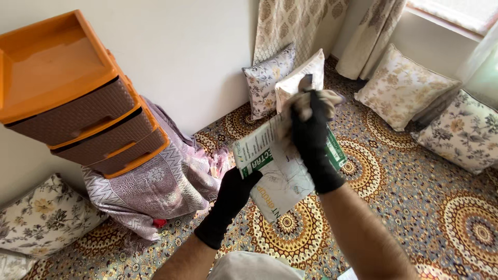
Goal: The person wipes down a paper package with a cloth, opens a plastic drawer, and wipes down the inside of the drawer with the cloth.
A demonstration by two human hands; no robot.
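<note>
The left hand [233, 194], in a black glove, is closed on the lower left edge of a white bag [282, 166] with green printed bands, and it holds the bag up in the air above the patterned carpet [446, 207]. The bag is tilted, with its upper end pointing away from the person. The right hand [310, 137], also in a black glove, is at the upper end of the bag — its fingers are pressed together around a crumpled beige cloth [311, 101], which sticks out above the fingertips. I cannot tell if the cloth touches the bag or only lies in front of it.

To the left stands an orange and brown drawer unit [78, 98] with three drawers, on something covered by a pale purple fabric [155, 186], close to the white wall. A floral cushion [41, 218] lies at the lower left. Two more cushions [267, 78] lean on the wall behind the bag — one floral, one plain white. At the right, other floral cushions [404, 85] lie along the wall under patterned curtains [290, 23].
</note>
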